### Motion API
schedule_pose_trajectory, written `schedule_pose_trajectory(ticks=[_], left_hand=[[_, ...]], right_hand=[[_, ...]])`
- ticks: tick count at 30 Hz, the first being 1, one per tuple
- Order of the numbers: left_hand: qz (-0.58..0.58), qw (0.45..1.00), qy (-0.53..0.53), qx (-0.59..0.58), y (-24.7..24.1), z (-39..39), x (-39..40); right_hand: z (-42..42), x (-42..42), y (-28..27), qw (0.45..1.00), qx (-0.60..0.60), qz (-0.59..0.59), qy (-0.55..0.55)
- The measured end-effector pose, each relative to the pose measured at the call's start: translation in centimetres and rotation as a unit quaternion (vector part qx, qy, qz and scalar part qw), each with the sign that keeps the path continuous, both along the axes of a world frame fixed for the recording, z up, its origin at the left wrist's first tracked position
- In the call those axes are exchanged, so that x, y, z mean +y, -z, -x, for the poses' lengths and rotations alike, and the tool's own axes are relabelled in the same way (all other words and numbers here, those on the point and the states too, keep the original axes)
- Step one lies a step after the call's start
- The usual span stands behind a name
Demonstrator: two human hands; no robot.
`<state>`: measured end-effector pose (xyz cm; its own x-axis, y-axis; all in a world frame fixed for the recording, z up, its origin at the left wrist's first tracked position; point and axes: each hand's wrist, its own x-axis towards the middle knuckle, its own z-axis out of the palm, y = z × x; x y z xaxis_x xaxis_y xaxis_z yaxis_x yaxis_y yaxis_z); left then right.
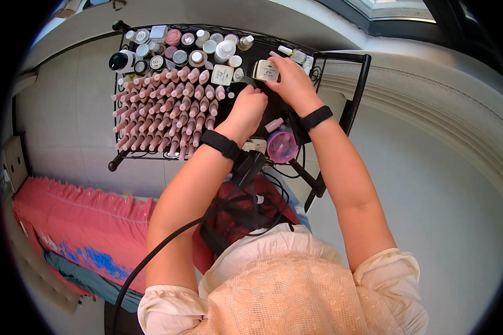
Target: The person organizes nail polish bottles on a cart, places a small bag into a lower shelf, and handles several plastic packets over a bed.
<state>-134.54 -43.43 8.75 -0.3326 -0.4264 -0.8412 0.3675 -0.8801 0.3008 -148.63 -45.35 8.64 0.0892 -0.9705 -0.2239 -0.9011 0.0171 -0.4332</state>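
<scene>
My right hand [294,83] grips a small squarish container [267,70] with a cream, printed top, over the right part of a black metal rack shelf [239,113]. Beside it, my left hand [248,108] is low over the dark shelf with its fingers curled in; whether anything is between them is hidden. A similar square container [222,75] stands to the left, against a small white-capped bottle [238,74]. Rows of nail polish bottles with pink caps [163,113] fill the shelf's left side.
Jars and bottles [180,57] crowd the back. At the right back lie clear bottles [297,56]. A pink-purple round container [282,145] and a pink bottle [274,124] are near the front. A black cable [159,247] crosses my left arm. A pink-covered bed [88,226] is at left.
</scene>
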Motion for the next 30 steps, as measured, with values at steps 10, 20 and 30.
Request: schedule_pose_trajectory(ticks=[10, 20, 30], left_hand=[[0.114, 0.969, -0.157, 0.151, 3.2, 1.5, -0.7], [0.111, 0.981, -0.141, 0.071, 1.9, 2.3, -1.1], [0.152, 0.986, -0.057, 0.043, 3.0, 1.2, -0.9]], right_hand=[[-1.1, -2.5, 0.0, 0.999, -0.036, -0.009, -0.007], [1.3, -1.3, 0.0, 0.981, 0.142, -0.092, 0.098], [0.3, -4.1, 2.1, 0.977, 0.206, -0.037, 0.046]])
